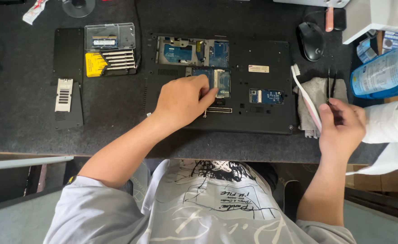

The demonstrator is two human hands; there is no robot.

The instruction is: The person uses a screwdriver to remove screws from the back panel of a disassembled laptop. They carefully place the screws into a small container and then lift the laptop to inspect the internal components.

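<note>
A black laptop (257, 108) lies upside down on a dark mat, its bottom cover off and blue circuit boards showing. My left hand (183, 103) rests on the laptop's middle, fingers curled and pinching the left edge of a memory module (223, 82) in its slot. My right hand (342, 130) hovers off the laptop's right side, closed on thin black tweezers (329, 86) that point away from me. Just left of that hand lie a white and pink toothbrush (305, 96) and a grey cloth (317, 88).
A yellow screwdriver set (110, 63) and a clear box holding a memory stick (109, 38) sit at the back left, beside two black cover panels (68, 105). A black mouse (311, 41), a blue bottle (382, 74) and a white roll (391, 122) stand on the right.
</note>
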